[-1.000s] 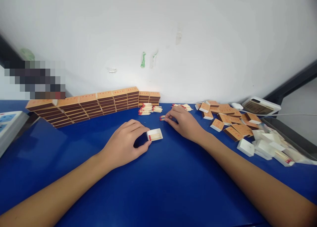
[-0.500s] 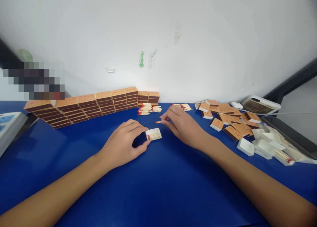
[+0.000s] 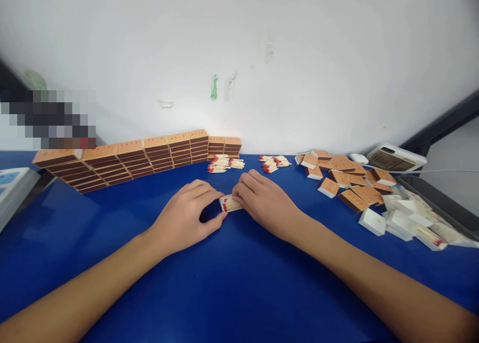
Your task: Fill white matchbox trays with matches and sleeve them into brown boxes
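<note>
Thumb and fingers of my left hand (image 3: 189,218) grip the left end of a small white matchbox tray (image 3: 222,203) on the blue table. Several red-tipped matches (image 3: 232,205) lie in the tray, heads toward the left hand. My right hand (image 3: 264,203) is over the tray's right end, its fingertips pinched on matches there; the fingers hide that end and part of the sticks. Behind the hands lie two loose match piles, a left pile (image 3: 224,164) and a right pile (image 3: 274,163).
Stacked orange matchboxes (image 3: 129,161) line the wall at left and centre. At right lie loose matchbox sleeves (image 3: 346,178), white trays (image 3: 402,223), a phone-like white-cased object (image 3: 396,156) and a dark flat device (image 3: 441,203). A white box (image 3: 17,193) stands far left.
My right hand has moved left and down from above the table to the tray, bringing its pinched matches into it. My left hand keeps its grip in place.
</note>
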Motion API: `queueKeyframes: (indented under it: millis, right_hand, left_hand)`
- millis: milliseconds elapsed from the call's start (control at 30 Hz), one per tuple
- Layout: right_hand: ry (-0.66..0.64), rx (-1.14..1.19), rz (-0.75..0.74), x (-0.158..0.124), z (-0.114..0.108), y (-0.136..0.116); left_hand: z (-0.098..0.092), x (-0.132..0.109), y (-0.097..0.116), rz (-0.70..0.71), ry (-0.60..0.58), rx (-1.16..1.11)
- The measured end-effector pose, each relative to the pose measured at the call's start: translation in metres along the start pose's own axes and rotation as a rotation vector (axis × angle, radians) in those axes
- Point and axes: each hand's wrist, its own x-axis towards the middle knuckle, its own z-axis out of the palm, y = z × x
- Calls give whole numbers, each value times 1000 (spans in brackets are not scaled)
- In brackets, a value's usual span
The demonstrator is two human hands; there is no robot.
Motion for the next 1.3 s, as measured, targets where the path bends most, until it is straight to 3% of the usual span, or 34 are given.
queueKeyframes:
  millis: [367, 567, 767, 1033, 1300]
  right_hand:
    - [23, 186, 45, -1, -1, 1]
    - [151, 268, 207, -8, 6, 36]
    - [73, 253, 316, -18, 26, 67]
    - [69, 248, 254, -15, 26, 64]
    - [59, 271, 284, -16, 31, 67]
  left_hand:
    - [0, -1, -1, -4, 0, 0]
    - [0, -1, 0, 0, 1, -5]
    - [0, -1, 1, 8, 12, -2]
    - [0, -1, 0, 13, 9, 10]
    - [0, -1, 0, 18, 8, 7]
